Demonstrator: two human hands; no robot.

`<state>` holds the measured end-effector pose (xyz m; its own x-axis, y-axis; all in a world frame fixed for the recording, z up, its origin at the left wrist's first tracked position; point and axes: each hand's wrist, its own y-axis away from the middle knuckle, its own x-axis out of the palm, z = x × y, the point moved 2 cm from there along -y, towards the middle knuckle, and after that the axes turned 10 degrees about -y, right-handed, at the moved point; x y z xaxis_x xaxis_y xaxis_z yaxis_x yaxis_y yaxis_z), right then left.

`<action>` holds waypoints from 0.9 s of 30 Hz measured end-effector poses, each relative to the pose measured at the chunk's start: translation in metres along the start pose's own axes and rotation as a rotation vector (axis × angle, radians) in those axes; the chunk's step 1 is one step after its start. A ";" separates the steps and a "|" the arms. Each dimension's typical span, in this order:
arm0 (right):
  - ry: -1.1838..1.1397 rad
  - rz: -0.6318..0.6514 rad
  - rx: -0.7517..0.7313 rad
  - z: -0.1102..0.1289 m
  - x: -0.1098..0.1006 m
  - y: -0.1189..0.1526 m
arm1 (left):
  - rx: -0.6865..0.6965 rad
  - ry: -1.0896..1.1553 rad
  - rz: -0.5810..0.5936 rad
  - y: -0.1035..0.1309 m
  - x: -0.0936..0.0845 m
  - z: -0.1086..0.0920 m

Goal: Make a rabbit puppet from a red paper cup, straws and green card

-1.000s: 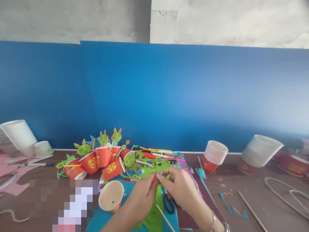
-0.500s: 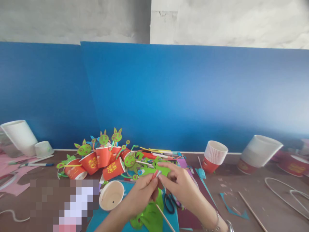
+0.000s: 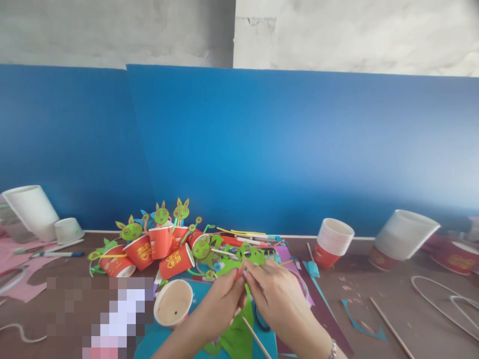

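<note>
My left hand (image 3: 226, 294) is closed, thumb and forefinger pinching a small red piece (image 3: 240, 271) mostly hidden by the fingers. Against it, the bent fingertips of my right hand (image 3: 279, 289) press from the other side. Below them lie green paper (image 3: 239, 341) and a thin wooden stick (image 3: 256, 338) on a blue sheet (image 3: 204, 341). A dark scissors handle (image 3: 261, 321) shows partly under my right hand. Beside my left forearm stands a paper cup (image 3: 174, 301) with a small dark hole inside.
Red paper cups (image 3: 175, 262) with green animal-face cutouts (image 3: 130, 230) crowd the left back. A stack of cups (image 3: 334, 242) stands to the right, near another white-and-red stack (image 3: 404, 239). A wooden stick (image 3: 391, 326) and a white cable (image 3: 441, 304) lie at right.
My right hand has turned more palm-down and moved in closer to my left hand, covering most of the scissors handles. The red piece shows less; my left hand has barely moved.
</note>
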<state>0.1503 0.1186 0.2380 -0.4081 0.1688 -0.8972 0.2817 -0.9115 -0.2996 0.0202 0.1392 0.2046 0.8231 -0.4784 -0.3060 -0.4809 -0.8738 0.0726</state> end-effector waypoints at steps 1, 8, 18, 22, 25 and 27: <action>0.009 -0.001 -0.004 0.000 -0.001 0.000 | -0.005 0.012 0.002 0.000 0.000 0.000; 0.055 -0.010 -0.030 0.000 0.000 -0.002 | 0.042 0.041 -0.006 -0.004 0.003 0.011; -0.242 -0.207 0.098 -0.004 0.001 0.002 | 0.121 -0.143 -0.161 -0.007 -0.005 0.010; -0.188 -0.202 0.111 0.001 0.000 0.004 | 0.159 -0.301 -0.162 -0.002 -0.005 0.010; -0.167 -0.235 0.102 0.003 0.000 0.005 | 0.144 -0.295 -0.164 0.001 -0.005 0.008; -0.173 -0.245 0.105 0.002 0.000 0.004 | 0.133 -0.249 -0.185 0.001 -0.005 0.006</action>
<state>0.1497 0.1136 0.2378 -0.5966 0.3298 -0.7316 0.0693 -0.8871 -0.4564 0.0139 0.1416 0.2011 0.8090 -0.2626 -0.5260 -0.3791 -0.9169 -0.1253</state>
